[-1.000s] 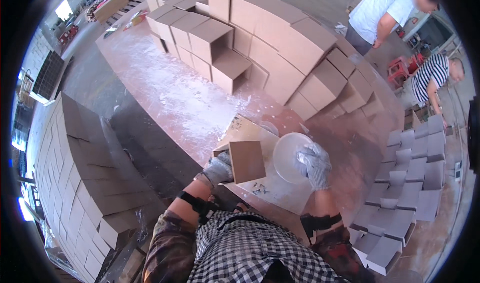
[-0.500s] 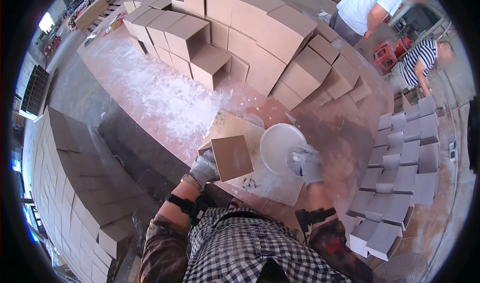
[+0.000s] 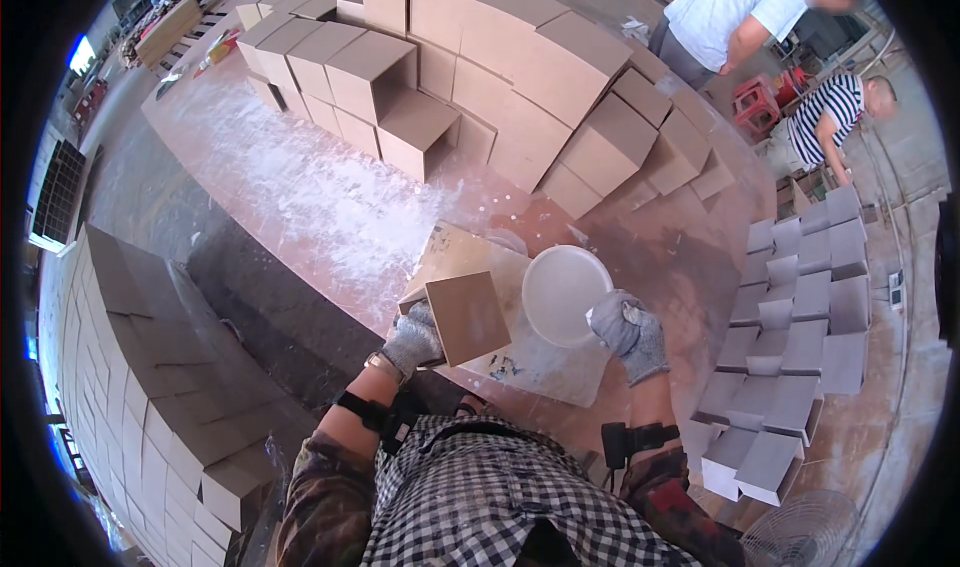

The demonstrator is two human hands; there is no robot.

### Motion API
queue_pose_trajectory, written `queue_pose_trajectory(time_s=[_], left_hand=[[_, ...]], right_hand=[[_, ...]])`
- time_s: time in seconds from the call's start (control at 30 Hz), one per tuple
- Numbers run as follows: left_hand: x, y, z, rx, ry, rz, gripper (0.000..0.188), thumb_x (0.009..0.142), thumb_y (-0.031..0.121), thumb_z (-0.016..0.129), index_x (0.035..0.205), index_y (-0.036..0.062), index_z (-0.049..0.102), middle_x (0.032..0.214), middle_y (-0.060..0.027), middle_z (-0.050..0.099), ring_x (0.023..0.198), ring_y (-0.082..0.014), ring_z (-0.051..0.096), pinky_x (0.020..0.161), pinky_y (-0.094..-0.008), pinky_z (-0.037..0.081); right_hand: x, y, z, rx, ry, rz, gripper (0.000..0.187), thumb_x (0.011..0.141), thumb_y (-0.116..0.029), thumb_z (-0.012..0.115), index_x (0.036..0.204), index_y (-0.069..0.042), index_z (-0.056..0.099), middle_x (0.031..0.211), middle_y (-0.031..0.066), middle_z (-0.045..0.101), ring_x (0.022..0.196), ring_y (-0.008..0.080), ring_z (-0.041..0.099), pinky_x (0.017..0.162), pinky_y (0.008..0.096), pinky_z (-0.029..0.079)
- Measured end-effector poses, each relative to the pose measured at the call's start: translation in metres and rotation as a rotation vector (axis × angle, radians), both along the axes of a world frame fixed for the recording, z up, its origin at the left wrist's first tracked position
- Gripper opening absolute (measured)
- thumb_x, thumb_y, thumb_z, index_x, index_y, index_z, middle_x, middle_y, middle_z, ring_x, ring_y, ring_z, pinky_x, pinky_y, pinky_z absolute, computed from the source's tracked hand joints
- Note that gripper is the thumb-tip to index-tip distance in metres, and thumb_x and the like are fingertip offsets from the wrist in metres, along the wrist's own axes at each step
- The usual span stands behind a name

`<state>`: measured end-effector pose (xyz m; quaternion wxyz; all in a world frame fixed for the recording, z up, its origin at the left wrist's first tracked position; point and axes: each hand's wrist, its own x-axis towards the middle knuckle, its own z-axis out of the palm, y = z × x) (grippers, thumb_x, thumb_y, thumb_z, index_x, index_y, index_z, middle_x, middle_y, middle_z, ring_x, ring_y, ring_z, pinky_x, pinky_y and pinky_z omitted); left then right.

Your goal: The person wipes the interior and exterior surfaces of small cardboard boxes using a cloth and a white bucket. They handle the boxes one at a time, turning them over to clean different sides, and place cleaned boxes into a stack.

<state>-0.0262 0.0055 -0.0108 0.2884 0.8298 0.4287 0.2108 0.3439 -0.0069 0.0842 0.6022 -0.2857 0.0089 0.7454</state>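
My left hand (image 3: 412,339), in a grey glove, is closed on a brown square-faced box (image 3: 470,319), gripping it at its left side. The box is held tilted above a worn, stained board (image 3: 555,372). To its right stands a round white tub (image 3: 567,297) with pale contents. My right hand (image 3: 632,339), also gloved, is beside the tub's right rim with its fingers curled together. Something pale shows at those fingers, but I cannot make out what it is.
Stacked brown boxes (image 3: 490,27) line the table's far side, near white powder (image 3: 340,207). More boxes stand in a large stack (image 3: 130,367) at left and in grey rows (image 3: 790,317) at right. Two people (image 3: 735,12) are at the far right, by red stools (image 3: 757,102).
My right hand has moved from over the tub to its right, beyond the rim. The box in my left hand has barely moved.
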Motion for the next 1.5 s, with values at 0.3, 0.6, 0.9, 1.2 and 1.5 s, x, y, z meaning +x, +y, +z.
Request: queue_pose_trajectory(time_s=[0.3,0.6,0.9,1.2,1.5], left_hand=[[0.006,-0.004,-0.008,0.072,0.094,0.021,0.048,0.085,0.035,0.061,0.125,0.0081,0.056,0.120,-0.0104,0.061,0.112,-0.0268,0.057,0.093,-0.0372,0.047],[0.025,-0.013,0.021,-0.216,-0.310,-0.147,0.041,0.086,0.032,0.058,0.119,0.0086,0.061,0.116,-0.0138,0.062,0.109,-0.0306,0.057,0.093,-0.0380,0.046],[0.021,-0.018,-0.003,-0.086,-0.018,-0.213,0.058,0.079,0.035,0.069,0.127,0.0071,0.053,0.128,-0.0162,0.053,0.121,-0.0342,0.047,0.102,-0.0410,0.039],[0.039,-0.018,0.034,-0.280,-0.128,-0.187,0.060,0.078,0.037,0.068,0.126,0.0046,0.054,0.126,-0.0191,0.054,0.119,-0.0351,0.050,0.102,-0.0414,0.039],[0.035,-0.022,0.029,-0.122,0.038,-0.185,0.051,0.083,0.037,0.060,0.122,0.0042,0.057,0.124,-0.0181,0.057,0.116,-0.0308,0.053,0.099,-0.0377,0.042]], right_hand=[[0.002,-0.024,-0.031,0.197,-1.873,0.286,0.019,0.073,-0.005,0.070,0.091,-0.001,0.064,0.082,0.0030,0.067,0.073,0.0145,0.062,0.069,0.0265,0.051],[0.023,-0.040,-0.009,0.160,-1.015,0.165,0.022,0.073,0.008,0.064,0.093,0.000,0.063,0.093,0.0073,0.067,0.081,0.0157,0.064,0.074,0.0284,0.053],[-0.145,-0.038,0.093,1.516,-2.064,0.242,0.012,0.079,-0.008,0.064,0.091,-0.008,0.063,0.083,0.0083,0.060,0.077,0.0241,0.062,0.068,0.0358,0.050],[-0.150,-0.023,0.060,0.978,-2.310,0.195,0.006,0.079,-0.011,0.063,0.084,-0.011,0.063,0.082,0.0044,0.058,0.071,0.0246,0.058,0.061,0.0379,0.047],[-0.139,-0.020,0.042,1.102,-2.668,0.199,0.010,0.085,-0.023,0.061,0.081,-0.014,0.058,0.076,0.0068,0.051,0.065,0.0254,0.056,0.055,0.0400,0.046]])
